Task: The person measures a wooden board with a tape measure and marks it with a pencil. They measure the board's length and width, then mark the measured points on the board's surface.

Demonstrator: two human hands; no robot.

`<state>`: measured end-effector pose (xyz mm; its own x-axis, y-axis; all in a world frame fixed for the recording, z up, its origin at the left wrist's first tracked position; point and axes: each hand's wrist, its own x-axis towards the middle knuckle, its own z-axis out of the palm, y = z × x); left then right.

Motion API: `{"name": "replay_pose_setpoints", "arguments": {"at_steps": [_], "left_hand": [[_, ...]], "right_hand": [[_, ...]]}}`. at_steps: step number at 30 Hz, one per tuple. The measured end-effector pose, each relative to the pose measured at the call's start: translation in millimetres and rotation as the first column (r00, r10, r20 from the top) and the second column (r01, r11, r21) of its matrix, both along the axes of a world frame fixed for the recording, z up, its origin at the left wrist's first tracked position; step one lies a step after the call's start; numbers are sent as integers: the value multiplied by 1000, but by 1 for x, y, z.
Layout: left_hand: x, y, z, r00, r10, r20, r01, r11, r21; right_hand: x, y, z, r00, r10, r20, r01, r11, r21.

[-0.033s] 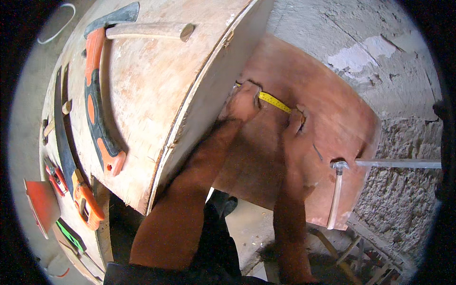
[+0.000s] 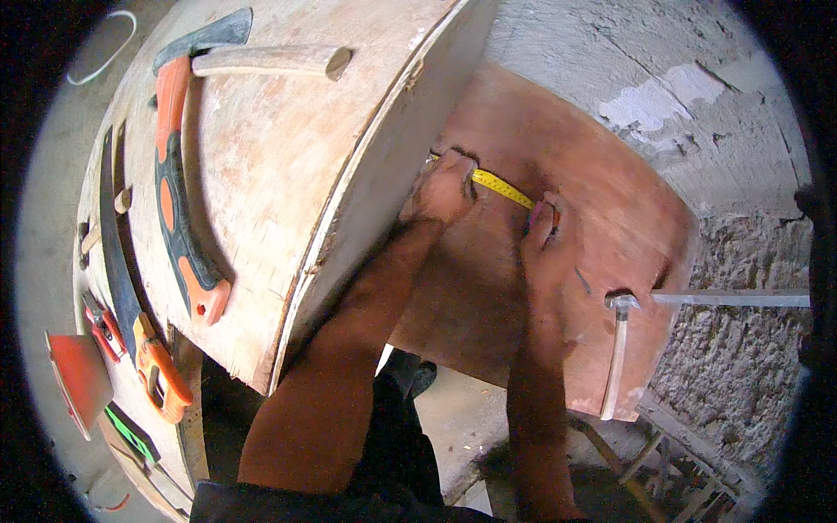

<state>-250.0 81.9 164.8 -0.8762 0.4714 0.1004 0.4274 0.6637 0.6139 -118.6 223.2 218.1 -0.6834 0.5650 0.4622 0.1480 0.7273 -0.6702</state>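
Observation:
A yellow tape measure (image 2: 503,187) runs in a short stretch between my two hands, above a reddish-brown wooden board (image 2: 488,288). My left hand (image 2: 446,189) is closed on the tape's left part, close against the upright pale panel. To the right, my right hand (image 2: 549,228) is closed around the other end; the case is mostly hidden by the fingers. Right of that hand, a hammer (image 2: 617,357) with a pale wooden handle lies on the board. A thin dark piece (image 2: 582,280), perhaps a nail, lies between them.
On the pale wooden top (image 2: 261,157) at left lie an orange-and-black-handled hatchet (image 2: 174,174), a wooden handle (image 2: 270,62), an orange-handled handsaw (image 2: 122,253) and red-handled pliers (image 2: 107,334). A red container (image 2: 77,370) stands beyond. A metal bar (image 2: 732,299) meets the board near the rough wall (image 2: 741,366).
The fingers of my right hand have shifted slightly on the tape measure. My left hand stays in nearly the same place, and the tape's exposed length looks about the same.

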Motion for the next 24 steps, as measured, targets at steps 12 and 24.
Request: {"name": "replay_pose_setpoints", "arguments": {"at_steps": [12, 24], "left_hand": [[-11, 2, -45, 1000, 11, 4, -11, 997, -71], [-10, 12, -87, 945, 68, -320, 50, 937, 347]], "right_hand": [[2, 31, -47, 780, -101, 617, -181, 908, 378], [-5, 32, -42, 695, -181, 696, -221, 867, 446]]}}
